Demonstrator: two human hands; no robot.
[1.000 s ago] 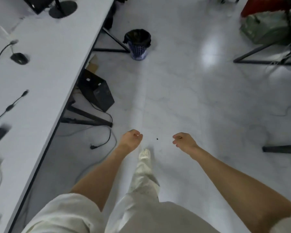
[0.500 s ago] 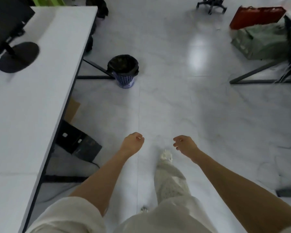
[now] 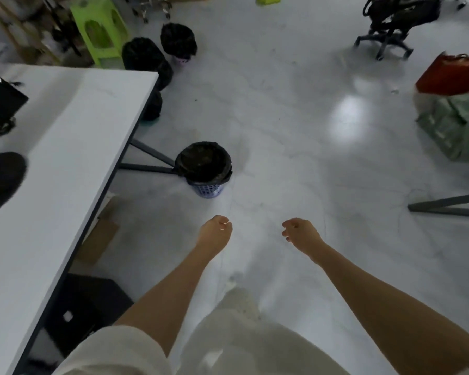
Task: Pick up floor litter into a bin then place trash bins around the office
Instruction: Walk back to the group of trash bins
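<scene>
Both arms reach out over the shiny floor (image 3: 295, 125). The left hand (image 3: 215, 231) has its fingers curled in loosely and holds nothing. The right hand (image 3: 299, 232) is the same, fingers softly bent and empty. A blue bin (image 3: 204, 169) with a black bag stands on the floor at 12 o'clock from the left hand, near the desk (image 3: 65, 158) leg. Two more bins (image 3: 178, 43) stand farther off at 11 o'clock.
</scene>
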